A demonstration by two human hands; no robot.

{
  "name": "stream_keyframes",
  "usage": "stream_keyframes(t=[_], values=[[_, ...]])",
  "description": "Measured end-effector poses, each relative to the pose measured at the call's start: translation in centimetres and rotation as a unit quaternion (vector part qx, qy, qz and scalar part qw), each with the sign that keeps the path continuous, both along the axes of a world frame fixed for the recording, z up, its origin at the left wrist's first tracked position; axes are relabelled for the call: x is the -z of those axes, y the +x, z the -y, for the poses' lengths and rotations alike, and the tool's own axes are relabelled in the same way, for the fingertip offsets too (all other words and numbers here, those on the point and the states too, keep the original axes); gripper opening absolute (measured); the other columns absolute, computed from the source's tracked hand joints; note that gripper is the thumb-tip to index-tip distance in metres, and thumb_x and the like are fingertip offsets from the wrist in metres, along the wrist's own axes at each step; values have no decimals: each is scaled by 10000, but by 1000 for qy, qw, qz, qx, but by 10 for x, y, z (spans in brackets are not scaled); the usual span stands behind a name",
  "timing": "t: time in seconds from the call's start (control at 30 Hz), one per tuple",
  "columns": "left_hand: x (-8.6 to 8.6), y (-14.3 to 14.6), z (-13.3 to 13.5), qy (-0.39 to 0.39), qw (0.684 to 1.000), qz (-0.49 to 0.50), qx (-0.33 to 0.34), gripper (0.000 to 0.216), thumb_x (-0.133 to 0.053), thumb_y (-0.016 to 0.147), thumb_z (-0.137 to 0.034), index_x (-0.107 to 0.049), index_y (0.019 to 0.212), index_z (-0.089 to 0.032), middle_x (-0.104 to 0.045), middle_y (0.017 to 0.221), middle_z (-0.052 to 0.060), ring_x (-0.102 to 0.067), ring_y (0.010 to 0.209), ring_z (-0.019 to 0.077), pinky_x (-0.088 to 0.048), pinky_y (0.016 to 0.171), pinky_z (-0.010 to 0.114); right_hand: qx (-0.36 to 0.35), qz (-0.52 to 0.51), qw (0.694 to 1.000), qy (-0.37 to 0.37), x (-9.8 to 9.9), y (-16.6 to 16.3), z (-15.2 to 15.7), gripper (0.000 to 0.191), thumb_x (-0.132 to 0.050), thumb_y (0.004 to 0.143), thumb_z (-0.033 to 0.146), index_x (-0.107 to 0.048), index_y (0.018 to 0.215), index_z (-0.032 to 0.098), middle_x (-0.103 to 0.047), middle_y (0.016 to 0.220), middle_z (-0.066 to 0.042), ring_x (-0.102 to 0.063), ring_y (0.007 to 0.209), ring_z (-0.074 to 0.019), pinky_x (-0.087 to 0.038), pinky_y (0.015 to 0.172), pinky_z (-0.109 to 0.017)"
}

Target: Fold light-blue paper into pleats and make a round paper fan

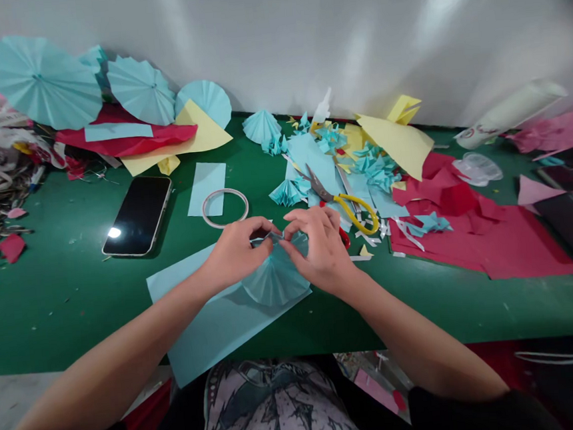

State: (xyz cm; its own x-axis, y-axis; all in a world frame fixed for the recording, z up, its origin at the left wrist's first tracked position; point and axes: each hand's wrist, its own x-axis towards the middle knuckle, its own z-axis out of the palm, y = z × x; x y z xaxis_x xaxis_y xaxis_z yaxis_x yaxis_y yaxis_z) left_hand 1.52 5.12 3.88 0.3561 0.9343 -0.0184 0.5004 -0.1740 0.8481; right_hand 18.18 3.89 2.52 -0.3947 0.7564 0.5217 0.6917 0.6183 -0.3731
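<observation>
My left hand [237, 251] and my right hand [319, 247] meet at the middle of the green table [63, 301]. Both pinch the top of a pleated light-blue paper fan [275, 279], which spreads out below my fingers. The fan lies over a flat light-blue paper sheet [211, 329] that reaches the table's near edge. Fingers of both hands are closed on the fan's gathered folds.
A phone [137, 216] lies face up at the left, a tape ring [224, 208] beside it. Yellow-handled scissors [346, 203] sit just beyond my right hand among blue scraps. Red paper [494, 243] covers the right; finished blue fans [41, 82] stand at the back left.
</observation>
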Motion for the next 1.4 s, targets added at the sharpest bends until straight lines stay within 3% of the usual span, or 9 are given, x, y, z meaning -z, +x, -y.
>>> stream_keyframes(t=[0.2,0.43,0.6,0.67,0.73,0.87,1.0,1.2,1.4], values=[[2,0,0,7,1000,10,-7,122,-527,733,-191,-629,796,-168,-670,791,18,-591,696,119,-440,593,220,1,-20,1000,-13,-2,-1,0,356,-553,770,155,-386,1077,224,-641,728,12,-578,842,-220,-337,801,-417],[2,-1,0,6,1000,13,-26,125,-517,736,-216,-620,774,-157,-648,738,18,-571,635,111,-444,582,226,82,-177,971,-139,-8,1,-2,352,-596,744,190,-433,1053,227,-651,659,35,-660,747,-177,-481,745,-354],[0,0,-1,3,1000,2,-25,122,-497,724,-188,-605,773,-159,-632,746,13,-551,636,108,-434,589,229,77,-228,954,-182,-8,4,-3,347,-549,772,186,-409,1086,231,-682,758,20,-645,617,-136,-500,678,-327],[0,0,-1,10,1000,-2,-19,124,-490,720,-176,-598,781,-162,-630,750,11,-548,637,108,-422,582,229,49,-200,966,-157,-10,4,-3,357,-534,744,136,-431,1074,227,-673,855,-4,-621,631,-130,-489,683,-331],[0,-1,-1,21,1000,3,-6,129,-472,722,-155,-588,776,-167,-634,771,10,-550,654,108,-417,590,229,30,-131,984,-117,-12,3,-3,320,-543,697,109,-506,995,219,-644,938,-35,-601,767,-167,-462,740,-369],[0,-1,-1,39,999,15,10,131,-443,722,-116,-557,747,-175,-635,797,6,-570,725,115,-428,650,235,41,-22,997,-67,-10,3,-3,80,-570,702,159,-600,755,211,-580,1038,-63,-507,931,-232,-392,796,-433],[0,-2,-2,37,999,12,4,114,-452,714,-114,-527,767,-181,-634,833,15,-588,770,131,-443,679,250,34,-10,997,-64,-7,3,-4,48,-562,738,191,-597,709,206,-572,1032,-66,-489,993,-247,-369,813,-438],[1,-3,-1,117,992,-32,17,150,-570,737,-225,-563,878,-176,-641,901,34,-584,826,156,-442,716,271,35,-13,997,-63,-6,3,-4,45,-561,732,170,-584,698,191,-592,1001,-69,-501,994,-251,-371,802,-434],[7,-3,-3,144,989,-45,-9,91,-624,764,-246,-569,790,-179,-666,867,22,-608,861,161,-442,734,258,36,-6,997,-70,-5,3,-6,59,-551,756,172,-595,723,193,-592,1009,-67,-499,993,-248,-379,812,-440]])
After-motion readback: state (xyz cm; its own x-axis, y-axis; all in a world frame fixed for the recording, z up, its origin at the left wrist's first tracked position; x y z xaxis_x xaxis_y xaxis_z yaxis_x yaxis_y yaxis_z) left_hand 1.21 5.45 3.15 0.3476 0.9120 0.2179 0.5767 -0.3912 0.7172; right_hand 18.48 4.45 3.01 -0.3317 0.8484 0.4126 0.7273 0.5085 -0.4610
